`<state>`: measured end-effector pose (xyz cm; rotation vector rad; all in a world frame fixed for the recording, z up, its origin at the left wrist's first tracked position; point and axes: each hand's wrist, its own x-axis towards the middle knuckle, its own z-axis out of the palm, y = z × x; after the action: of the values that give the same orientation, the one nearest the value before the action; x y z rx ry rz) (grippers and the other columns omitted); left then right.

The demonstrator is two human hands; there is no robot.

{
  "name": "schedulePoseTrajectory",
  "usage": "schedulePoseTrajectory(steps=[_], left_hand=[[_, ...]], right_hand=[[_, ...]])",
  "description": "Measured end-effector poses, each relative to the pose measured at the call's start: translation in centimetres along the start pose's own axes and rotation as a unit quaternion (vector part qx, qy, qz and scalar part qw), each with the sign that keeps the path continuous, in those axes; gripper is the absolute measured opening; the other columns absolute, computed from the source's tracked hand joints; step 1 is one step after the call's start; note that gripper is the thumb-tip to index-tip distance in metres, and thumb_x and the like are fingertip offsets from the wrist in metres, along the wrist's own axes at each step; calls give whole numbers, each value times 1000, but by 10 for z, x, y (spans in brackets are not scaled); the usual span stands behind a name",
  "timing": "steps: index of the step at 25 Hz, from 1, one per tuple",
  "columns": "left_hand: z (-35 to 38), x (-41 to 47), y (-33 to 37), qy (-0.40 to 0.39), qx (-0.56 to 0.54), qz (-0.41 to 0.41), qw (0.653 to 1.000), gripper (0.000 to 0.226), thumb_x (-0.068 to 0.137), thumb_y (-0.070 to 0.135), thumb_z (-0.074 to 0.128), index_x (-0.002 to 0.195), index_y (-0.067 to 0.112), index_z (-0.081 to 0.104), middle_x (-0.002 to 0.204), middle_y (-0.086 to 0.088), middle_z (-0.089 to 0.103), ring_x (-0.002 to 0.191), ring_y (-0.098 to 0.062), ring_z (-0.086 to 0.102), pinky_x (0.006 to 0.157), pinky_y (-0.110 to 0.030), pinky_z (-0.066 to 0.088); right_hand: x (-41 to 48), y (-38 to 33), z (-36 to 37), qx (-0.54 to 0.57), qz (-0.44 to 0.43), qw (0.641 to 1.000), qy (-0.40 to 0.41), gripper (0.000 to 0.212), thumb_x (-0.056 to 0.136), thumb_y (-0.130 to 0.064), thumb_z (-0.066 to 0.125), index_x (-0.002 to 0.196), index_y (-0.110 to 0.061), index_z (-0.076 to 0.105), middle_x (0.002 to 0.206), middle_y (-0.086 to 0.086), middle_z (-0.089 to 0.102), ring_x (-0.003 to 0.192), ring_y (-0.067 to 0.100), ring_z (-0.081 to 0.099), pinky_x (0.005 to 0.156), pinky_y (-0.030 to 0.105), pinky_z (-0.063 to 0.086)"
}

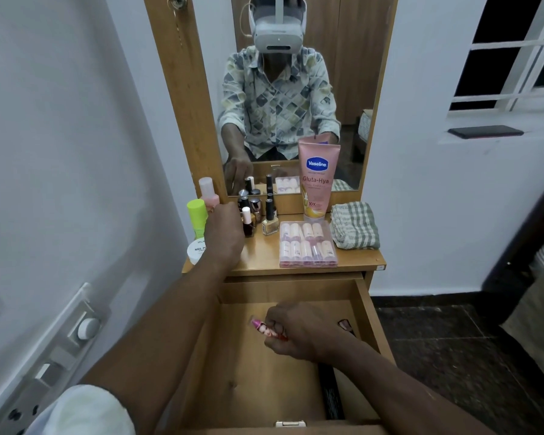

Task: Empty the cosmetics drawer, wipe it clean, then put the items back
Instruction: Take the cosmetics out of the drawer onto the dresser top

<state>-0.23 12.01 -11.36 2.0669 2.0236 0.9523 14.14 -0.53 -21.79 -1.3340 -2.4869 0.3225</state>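
Observation:
The wooden drawer [369, 312] stands pulled out below the dressing-table top [258, 255]. My right hand [299, 332] is inside it, shut on a small pink tube [266, 329]. A dark slim item [330, 394] lies along the drawer's right side, and another small item [346, 324] sits near the right wall. My left hand [225, 233] reaches over the table top among the nail-polish bottles [269, 219]; its fingers are curled and what they touch is hidden. On the top stand a pink Vaseline tube [317, 180], a clear box of small bottles [308, 244] and a folded checked cloth [354, 226].
A green-capped bottle [198, 216], a pink bottle [208, 191] and a white jar [197, 249] stand at the table's left edge. The mirror [296, 89] rises behind. A wall with a switch panel [82, 324] is close on the left. Dark floor [453, 356] lies to the right.

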Motion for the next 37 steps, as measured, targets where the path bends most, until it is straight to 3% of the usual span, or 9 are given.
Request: schedulePoseTrajectory(steps=[4,7,11,16,19,25,28,32,37], left_hand=[[-14,-20,2,79,-69,-11,994,19,94,-3,52,89,7,68,87,-11,68,76,-21,58,65,-28,40],[-17,-52,-11,126,-108,3,986,18,94,12,61,106,12,75,99,-4,75,83,-14,62,74,-21,43],[1,-78,-36,-70,-90,83,990,17,91,16,66,105,16,76,101,1,76,85,-9,65,77,-22,51],[3,-94,-45,-28,-121,186,975,10,88,17,69,97,17,75,90,5,74,78,-6,65,70,-21,54],[11,-105,-48,-110,-133,244,954,6,86,19,68,86,16,73,77,5,71,65,-5,62,59,-22,51],[47,-115,-37,-268,-17,323,907,29,89,8,61,115,16,71,119,2,68,104,-14,65,83,-22,52],[58,-124,-17,-273,36,333,902,20,88,11,60,106,16,68,113,-4,63,105,-23,61,74,-28,45],[71,-147,15,-283,38,96,953,28,91,32,65,94,4,69,100,-15,69,96,-32,66,70,-32,44],[93,-167,34,-310,-17,17,951,14,90,21,64,93,8,68,97,-10,68,93,-27,67,74,-33,55]], right_hand=[[2,-8,-18,128,49,981,140,17,90,-40,62,97,-25,64,85,-14,61,73,6,58,63,21,51],[22,-18,-47,175,87,943,271,12,90,-31,68,97,-21,68,86,-11,64,75,2,64,63,15,53],[71,-3,-74,122,209,919,312,19,85,-30,73,102,-21,72,86,-8,70,77,5,62,69,26,54],[110,22,-70,54,294,912,281,13,83,-31,75,87,-19,71,81,-3,67,79,15,63,70,36,55],[115,25,-63,40,306,903,299,16,83,-34,75,83,-19,70,81,-3,66,80,16,61,73,38,54],[81,11,-88,66,261,909,319,15,83,-30,75,78,-17,68,74,-4,65,70,11,59,63,30,50],[29,9,-90,17,255,944,208,16,87,-24,66,77,-13,66,74,-1,63,69,14,59,63,30,50],[-26,15,-68,-119,400,905,-88,15,90,-14,64,82,-14,50,84,0,53,75,18,55,65,31,48],[-31,19,-36,-129,344,927,-75,7,93,-15,62,100,-16,60,96,3,59,85,17,61,76,30,53]])
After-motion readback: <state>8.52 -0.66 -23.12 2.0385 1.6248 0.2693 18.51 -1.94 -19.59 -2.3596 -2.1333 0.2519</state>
